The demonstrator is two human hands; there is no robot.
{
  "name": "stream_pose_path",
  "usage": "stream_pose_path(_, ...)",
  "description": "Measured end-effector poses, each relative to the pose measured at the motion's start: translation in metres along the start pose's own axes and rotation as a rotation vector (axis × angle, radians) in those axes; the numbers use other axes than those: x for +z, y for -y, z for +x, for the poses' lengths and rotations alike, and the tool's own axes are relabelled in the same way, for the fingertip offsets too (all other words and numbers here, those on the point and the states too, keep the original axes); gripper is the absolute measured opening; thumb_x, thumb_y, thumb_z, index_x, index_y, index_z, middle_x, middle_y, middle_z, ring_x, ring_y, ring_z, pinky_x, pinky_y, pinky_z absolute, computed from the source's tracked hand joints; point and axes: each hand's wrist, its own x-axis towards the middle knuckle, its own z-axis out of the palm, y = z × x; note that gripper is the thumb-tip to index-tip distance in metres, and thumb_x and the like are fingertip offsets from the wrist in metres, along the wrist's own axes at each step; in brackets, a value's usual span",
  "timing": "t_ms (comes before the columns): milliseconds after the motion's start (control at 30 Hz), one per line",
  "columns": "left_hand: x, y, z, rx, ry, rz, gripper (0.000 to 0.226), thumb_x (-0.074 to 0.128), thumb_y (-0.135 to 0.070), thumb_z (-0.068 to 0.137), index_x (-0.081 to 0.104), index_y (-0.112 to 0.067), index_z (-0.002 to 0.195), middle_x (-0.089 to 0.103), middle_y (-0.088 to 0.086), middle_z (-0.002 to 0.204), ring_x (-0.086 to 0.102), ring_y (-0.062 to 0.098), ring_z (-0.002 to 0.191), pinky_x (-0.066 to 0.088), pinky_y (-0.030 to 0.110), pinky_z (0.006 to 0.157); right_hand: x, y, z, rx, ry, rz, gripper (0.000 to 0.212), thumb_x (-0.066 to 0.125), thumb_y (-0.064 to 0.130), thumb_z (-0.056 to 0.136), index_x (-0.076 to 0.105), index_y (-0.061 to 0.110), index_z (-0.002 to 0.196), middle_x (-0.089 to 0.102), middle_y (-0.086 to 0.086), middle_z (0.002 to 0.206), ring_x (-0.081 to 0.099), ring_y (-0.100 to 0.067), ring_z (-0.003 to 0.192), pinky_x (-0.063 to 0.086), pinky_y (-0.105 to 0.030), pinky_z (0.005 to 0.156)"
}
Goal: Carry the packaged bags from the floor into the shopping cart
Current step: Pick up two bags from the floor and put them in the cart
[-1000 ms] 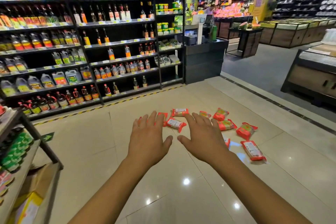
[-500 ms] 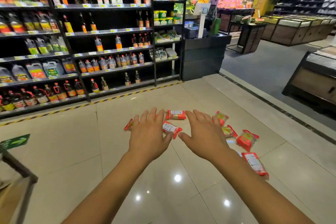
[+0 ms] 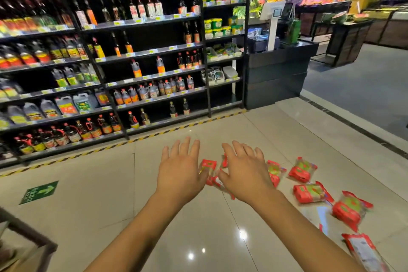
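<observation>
Two hands, the left hand (image 3: 181,174) and right hand (image 3: 245,174), reach forward palm-down side by side, fingers spread wide and straight, holding nothing, above the glossy tiled floor (image 3: 88,194). Red packaged bags (image 3: 309,193) lie scattered on the tiles from behind the hands to the near right, some partly hidden by the right hand. Far left stand shelves of bottles (image 3: 110,62), with a dark counter (image 3: 276,77) to their right and a green arrow sticker (image 3: 38,192) on the floor at near left.
</observation>
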Motion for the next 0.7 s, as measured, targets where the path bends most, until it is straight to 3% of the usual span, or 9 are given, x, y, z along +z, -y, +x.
stream_pose_path(333, 0.023, 0.024, 0.135, -0.173, 0.075, 0.051, 0.08, 0.038, -0.062, 0.101, 0.007, -0.022, 0.163, 0.007, 0.004, 0.172, 0.009, 0.029, 0.157, 0.008, 0.049, 0.127, 0.018, -0.017, 0.16, -0.189, 0.052, 0.002, 0.069, 0.044, 0.052, 0.1, 0.021, 0.024, 0.158, 0.023, -0.008, 0.165, 0.021, -0.029, 0.152, 0.017, -0.054, 0.122)
stream_pose_path(500, 0.051, 0.056, 0.189, -0.195, 0.068, 0.094, 0.08, 0.04, -0.062, 0.099, 0.014, -0.02, 0.162, 0.019, 0.005, 0.169, 0.022, 0.028, 0.153, 0.019, 0.05, 0.124, 0.039, -0.012, 0.234, -0.222, 0.093, -0.007, 0.069, 0.043, 0.053, 0.101, 0.019, 0.024, 0.159, 0.02, -0.009, 0.167, 0.018, -0.029, 0.153, 0.014, -0.053, 0.123)
stream_pose_path(700, 0.093, 0.108, 0.283, -0.207, 0.081, -0.001, 0.077, 0.038, -0.059, 0.101, 0.013, -0.021, 0.162, 0.014, 0.007, 0.17, 0.017, 0.029, 0.155, 0.014, 0.052, 0.126, 0.076, -0.005, 0.341, -0.215, 0.155, -0.075, 0.071, 0.042, 0.055, 0.101, 0.016, 0.023, 0.159, 0.018, -0.01, 0.167, 0.017, -0.029, 0.153, 0.013, -0.053, 0.123)
